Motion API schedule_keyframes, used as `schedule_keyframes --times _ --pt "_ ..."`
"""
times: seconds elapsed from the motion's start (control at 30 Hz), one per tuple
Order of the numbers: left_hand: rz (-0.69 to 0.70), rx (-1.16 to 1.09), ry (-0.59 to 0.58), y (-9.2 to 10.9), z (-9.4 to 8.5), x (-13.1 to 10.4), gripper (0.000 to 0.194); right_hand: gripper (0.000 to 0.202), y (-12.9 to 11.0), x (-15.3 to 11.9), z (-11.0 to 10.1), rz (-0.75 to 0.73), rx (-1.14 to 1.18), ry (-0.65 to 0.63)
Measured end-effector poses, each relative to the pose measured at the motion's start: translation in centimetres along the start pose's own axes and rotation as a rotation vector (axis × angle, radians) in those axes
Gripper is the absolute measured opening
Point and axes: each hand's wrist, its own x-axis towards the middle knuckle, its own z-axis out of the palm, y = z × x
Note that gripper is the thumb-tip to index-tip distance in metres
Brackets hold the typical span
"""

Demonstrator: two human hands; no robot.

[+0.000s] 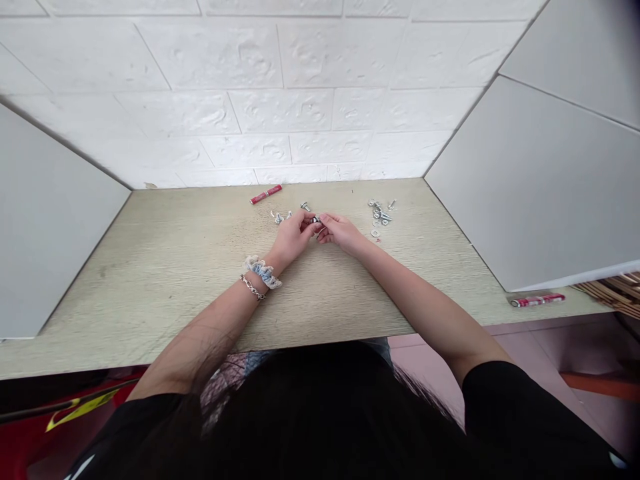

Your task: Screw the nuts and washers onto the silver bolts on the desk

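Note:
Near the middle of the table, my left hand point(294, 235) and my right hand point(341, 233) meet fingertip to fingertip. Both pinch a small shiny metal fastener point(315, 220); fingers cover most of it, so its exact kind is hidden. Just beyond my left fingers lies a bolt point(305, 207). A few more bolts point(279, 218) lie beside that hand on its left, partly behind it. To the right of my right hand is a loose pile of bolts and nuts point(381, 215), with a flat washer point(375, 233) at its near side.
A red marker-like tube point(266, 194) lies by the white brick-patterned wall point(310, 110). Another red tube point(537, 301) rests at the table's right front, near a wicker edge point(613, 290). Grey panels point(565, 180) bound the wooden table point(200, 267) on both sides.

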Motion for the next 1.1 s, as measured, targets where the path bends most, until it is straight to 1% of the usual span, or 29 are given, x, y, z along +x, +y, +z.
schedule_keyframes --times 0.07,0.17,0.27,0.3,0.33,0.4,0.5,0.6,0.7,0.87,0.97,1.03,1.1 --pt "-0.038 -0.088 0.009 -0.3 0.2 0.2 0.011 0.019 -0.3 -0.2 0.1 0.010 -0.001 -0.002" --pt "-0.117 -0.274 -0.008 -0.5 0.4 0.5 0.011 0.007 -0.6 -0.4 0.3 0.026 0.020 0.048" --pt "-0.158 -0.406 -0.034 -0.5 0.5 0.8 0.012 0.008 -0.6 -0.3 0.6 0.022 0.040 0.121" --pt "-0.160 -0.427 -0.036 -0.4 0.5 0.8 0.013 0.009 -0.4 -0.2 0.7 0.021 0.030 0.149" --pt "-0.160 -0.442 -0.039 -0.3 0.5 0.8 0.014 0.015 -0.3 -0.2 0.7 0.020 0.009 0.175" --pt "-0.156 -0.466 -0.056 -0.1 0.5 0.8 0.015 0.031 -0.1 -0.1 0.8 0.013 -0.045 0.206" --pt "-0.153 -0.508 -0.110 0.0 0.6 0.7 0.017 0.048 0.0 -0.1 0.8 -0.001 -0.113 0.180" --pt "-0.152 -0.548 -0.139 -0.2 0.5 0.7 0.022 0.053 -0.1 -0.3 0.6 -0.002 -0.132 0.125" --pt "-0.202 -0.596 -0.137 -0.3 0.2 0.8 0.028 0.050 -0.1 -0.2 0.5 -0.009 -0.120 0.103" --pt "-0.340 -0.703 -0.156 -0.5 -0.3 0.9 0.029 0.034 0.5 -0.1 0.6 -0.085 -0.145 0.121" --pt "-0.366 -0.694 -0.146 -0.4 -0.4 0.9 0.029 0.029 0.7 -0.3 0.7 -0.114 -0.202 0.137" --pt "-0.373 -0.617 -0.117 -0.2 -0.3 0.8 0.027 0.029 0.7 -0.4 0.8 -0.120 -0.227 0.151" --pt "-0.390 -0.491 -0.091 0.1 -0.2 0.7 0.027 0.029 0.6 -0.5 0.8 -0.115 -0.234 0.159"
